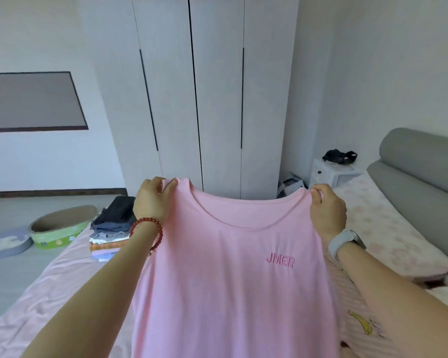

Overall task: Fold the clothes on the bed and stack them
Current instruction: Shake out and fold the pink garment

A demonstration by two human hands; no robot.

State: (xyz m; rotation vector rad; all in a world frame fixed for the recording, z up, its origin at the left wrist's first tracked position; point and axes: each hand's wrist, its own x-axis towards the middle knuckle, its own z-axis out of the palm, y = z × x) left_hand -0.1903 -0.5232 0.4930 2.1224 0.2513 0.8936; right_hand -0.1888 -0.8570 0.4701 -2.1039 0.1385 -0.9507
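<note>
A pink T-shirt (233,280) with "JMER" stitched on its chest hangs spread in the air in front of me, over the bed (49,293). My left hand (151,200) grips its left shoulder and my right hand (327,209) pinches its right shoulder, both at the same height. A stack of folded clothes (113,228), dark ones on top, sits on the bed's far left part, behind my left forearm. The shirt hides the middle of the bed.
A white wardrobe (217,99) stands beyond the bed. On the floor at the left lie a green round bed (60,228) and a grey cushion (4,244). A white bedside table (331,171) and grey headboard (419,171) are at the right.
</note>
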